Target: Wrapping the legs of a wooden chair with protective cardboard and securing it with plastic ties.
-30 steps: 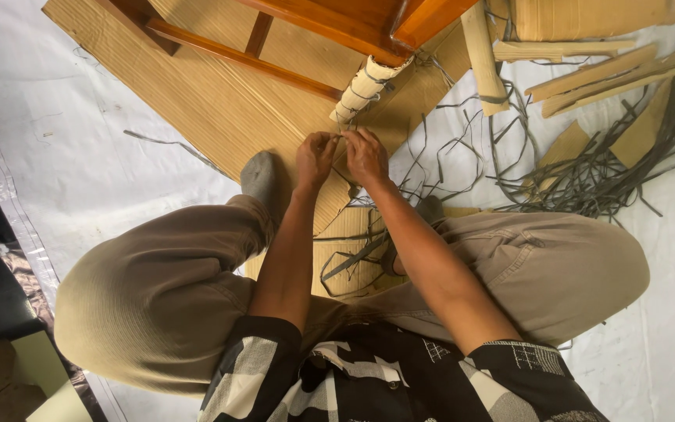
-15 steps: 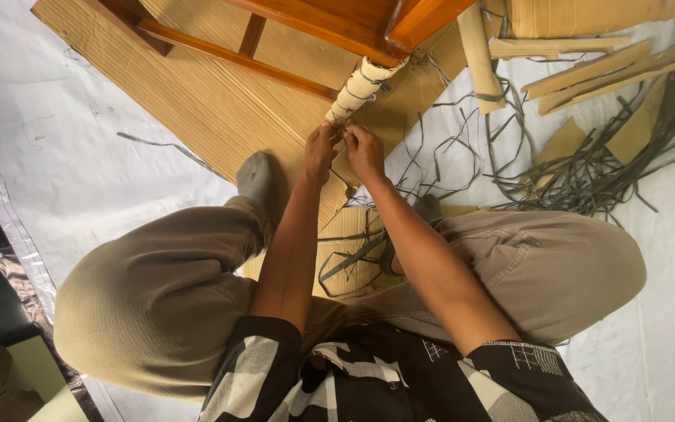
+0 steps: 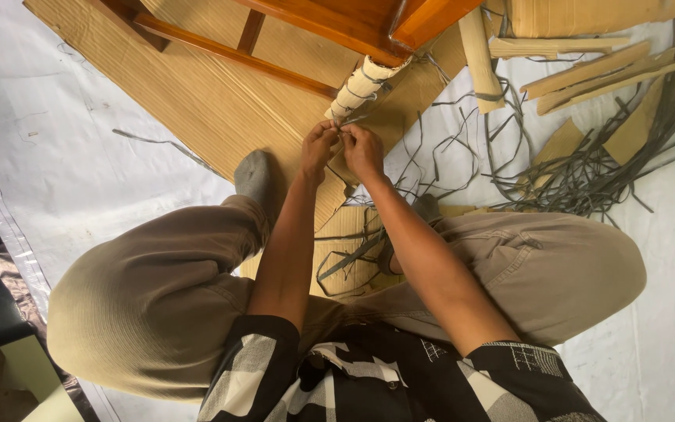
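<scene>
Left hand (image 3: 318, 148) and right hand (image 3: 362, 150) pinch a grey strap (image 3: 351, 123) at the wrapped furniture leg's (image 3: 357, 87) lower end (leg slants up-right, away from both hands equally).

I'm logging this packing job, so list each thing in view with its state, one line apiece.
Left hand: pinched on the grey strap at the leg's end.
Right hand: pinched on the same strap, touching the left hand.
Wrapped furniture leg: covered in cardboard, bound by strap turns.
Grey strap: drawn between the fingers.
Loose straps: tangled on the white sheet.
Cardboard strips: lying loose, unused.
Cardboard sheet: flat under the wooden frame.
</scene>
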